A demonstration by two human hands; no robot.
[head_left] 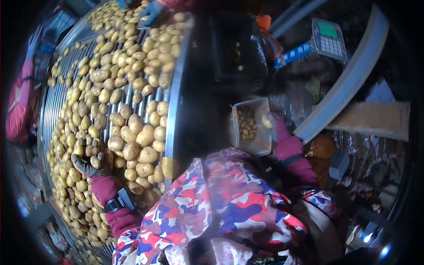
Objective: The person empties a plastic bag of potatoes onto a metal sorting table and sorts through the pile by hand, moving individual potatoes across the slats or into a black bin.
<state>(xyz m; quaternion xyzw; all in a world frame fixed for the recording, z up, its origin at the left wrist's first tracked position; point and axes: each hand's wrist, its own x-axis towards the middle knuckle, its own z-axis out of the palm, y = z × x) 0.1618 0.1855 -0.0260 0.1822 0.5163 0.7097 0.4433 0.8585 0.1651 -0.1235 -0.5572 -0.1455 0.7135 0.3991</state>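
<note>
Potatoes (130,150) of mixed sizes cover a metal roller conveyor (126,95) on my left. My left hand (89,166), in a dark glove, reaches among them with its fingers curled around a few small potatoes (92,149). On my right, a pale open bin (250,105) holds a layer of small potatoes (246,125). My right hand (274,124) is at the bin's right rim, smeared by motion. A pale yellowish shape shows at its fingertips, over the bin, and I cannot tell whether the fingers hold it.
A metal rail (176,95) edges the conveyor. Beyond the bin sits a black crate (238,53) with a few potatoes. A scale display (329,39) and a curved metal beam (349,79) stand at right. Another person's gloved hand (152,12) works at the far end; a pink-sleeved person (21,104) stands at left.
</note>
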